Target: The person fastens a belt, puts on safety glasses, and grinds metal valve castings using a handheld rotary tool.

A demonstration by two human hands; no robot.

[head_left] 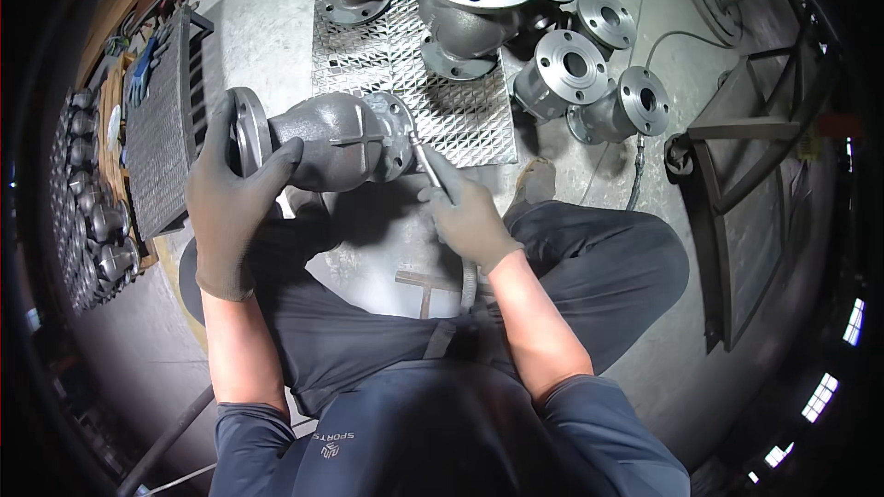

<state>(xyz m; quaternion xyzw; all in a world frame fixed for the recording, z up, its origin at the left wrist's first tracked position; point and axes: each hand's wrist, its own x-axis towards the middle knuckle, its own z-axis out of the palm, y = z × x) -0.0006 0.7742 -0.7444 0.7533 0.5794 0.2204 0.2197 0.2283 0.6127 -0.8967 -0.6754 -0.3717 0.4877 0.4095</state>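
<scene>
A grey cast-metal valve body [331, 143] with a round flange at each end lies on its side above my knees. My gloved left hand [230, 198] grips its left flange, with the thumb toward the body and the fingers partly hidden behind the flange. In my gloved right hand [471, 221] is a slim silver hand tool [422, 152], closed in the fingers. The tool's tip meets the rim of the right flange; its exact kind is hard to make out.
A diamond-patterned metal sheet [368, 55] lies ahead, carrying upright valve bodies [465, 23]. More flanged castings [571, 69] stand to its right. At the left are a low metal rack [161, 120] and rows of castings [110, 221]. A dark metal frame [737, 193] stands at the right.
</scene>
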